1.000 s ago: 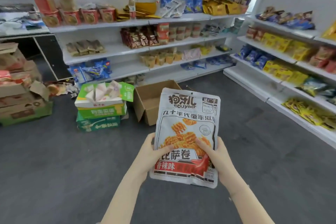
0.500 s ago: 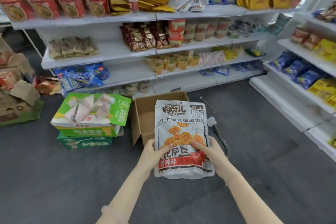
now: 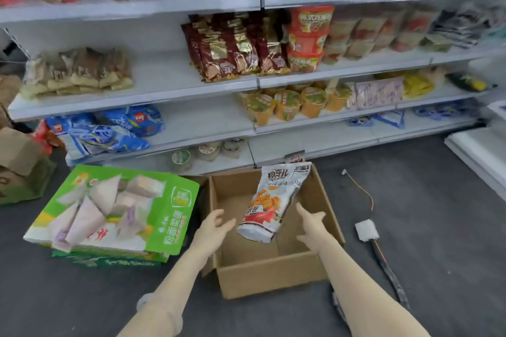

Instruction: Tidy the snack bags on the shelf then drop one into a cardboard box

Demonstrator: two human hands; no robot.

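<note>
An open cardboard box (image 3: 269,272) sits on the dark floor (image 3: 410,241) just in front of the lowest shelf (image 3: 315,145), its flaps folded out. Its inside shows bare brown cardboard; nothing lies on the bottom that can be seen. A snack bag (image 3: 273,200), white with orange pieces pictured on it and a red band low down, is over the box opening, tilted with its top leaning toward the far right corner and its bottom edge toward the middle. Whether its lower end touches the box floor cannot be told.

Left of the box, touching or nearly touching its side, stands a green carton (image 3: 115,210) stacked on another green carton; pale triangular packets (image 3: 106,200) lie on its top. Brown cardboard boxes (image 3: 19,156) stand at the far left edge.

The shelves above carry blue bags (image 3: 109,131), orange cups (image 3: 287,105), dark red and gold bags (image 3: 232,52), stacked red bowls (image 3: 309,38) and tan packs (image 3: 79,74).

The left hand (image 3: 213,227) is spread open with fingers apart, just beside the bag's left edge, holding nothing. The right hand (image 3: 312,223) is likewise open, palm turned inward toward the bag's right side, with a clear gap between them. Neither hand grips the bag.

A small white block (image 3: 367,230) with an orange wire (image 3: 361,191) lies on the floor right of the box.
</note>
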